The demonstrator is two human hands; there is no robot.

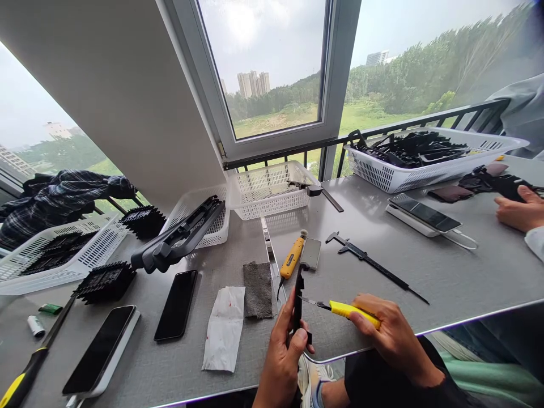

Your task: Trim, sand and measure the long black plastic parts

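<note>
My left hand [285, 354] is closed around a narrow black plastic part [298, 300], held upright just over the table's front edge. In my right hand [389, 334] is a yellow utility knife [352, 313], its blade pointing left. The blade tip meets or nearly meets the side of the black part; I cannot tell whether it touches. Beyond my left hand lie a yellow corded rotary tool [292, 258] and a small grey flat block [311, 253]. A caliper [365, 258] rests farther right on the table.
Left of my hands lie brown sandpaper [258, 290], a white tissue [225, 328] and a black phone [176, 305]. White baskets [272, 198] line the window side; another basket [374, 173] holds many black parts. At the right, another person's hand [521, 209] holds a black piece.
</note>
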